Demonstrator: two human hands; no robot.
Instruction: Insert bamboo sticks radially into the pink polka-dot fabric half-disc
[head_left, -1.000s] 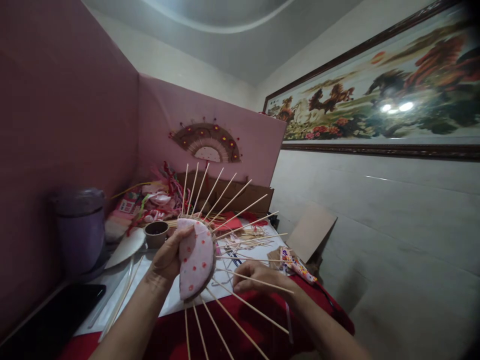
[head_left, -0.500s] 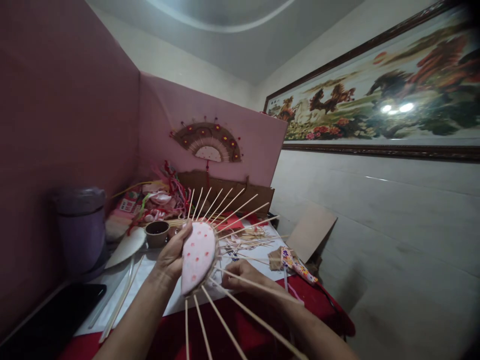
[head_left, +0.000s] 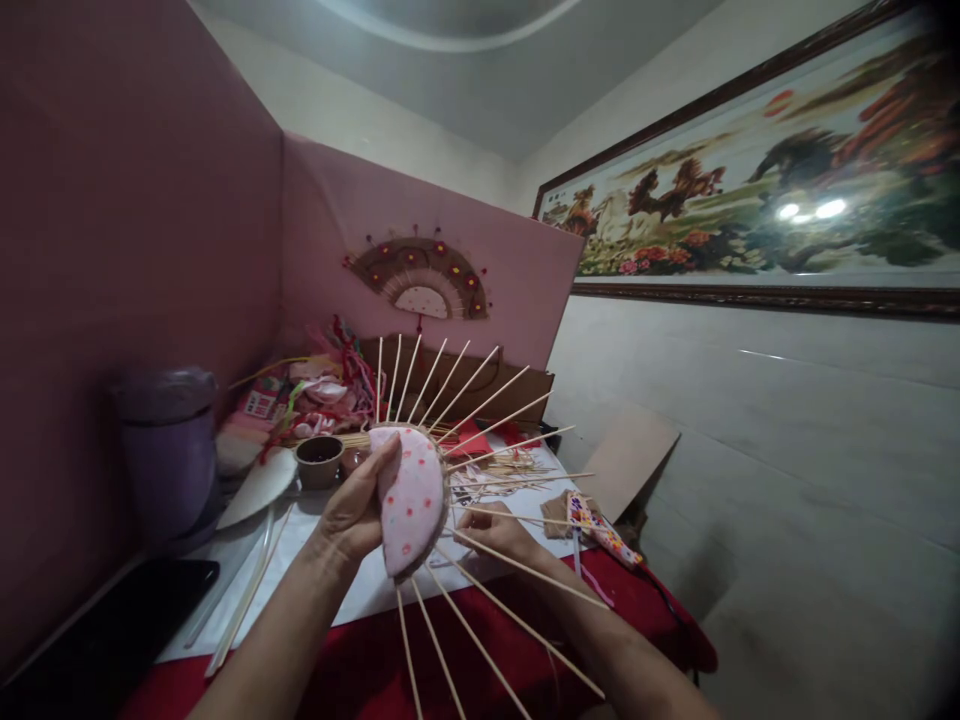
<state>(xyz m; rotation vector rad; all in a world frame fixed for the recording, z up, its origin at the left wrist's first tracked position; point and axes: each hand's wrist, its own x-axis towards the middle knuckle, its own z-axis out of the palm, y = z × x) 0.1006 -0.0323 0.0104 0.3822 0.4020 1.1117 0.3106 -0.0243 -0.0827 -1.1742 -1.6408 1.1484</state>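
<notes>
My left hand (head_left: 358, 500) grips a half-round fan base (head_left: 414, 490), white with red dots, thumb on its face and fingers behind. Thin wooden sticks (head_left: 484, 377) radiate from its curved edge, several pointing up and right, others down toward me. Close to that edge, on the right side, my right hand (head_left: 499, 532) has its fingers curled together among the sticks. One stick crosses in front of this hand, and what its fingertips pinch is hidden. A finished brown fan (head_left: 424, 280) with flowers and a similar dotted base hangs on the pink panel.
On the white sheet stand a brown cup (head_left: 319, 462) and a pale fan-shaped piece (head_left: 259, 488). A purple tumbler (head_left: 166, 460) and black phone (head_left: 127, 630) are left. Loose sticks (head_left: 517, 462), a floral-handled tool (head_left: 604, 530) and a leaning board (head_left: 630, 455) lie right.
The fan base has risen slightly and turned in my left hand, its sticks swinging with it. My right hand has stayed beside the curved edge, a little higher. The view has shifted slightly.
</notes>
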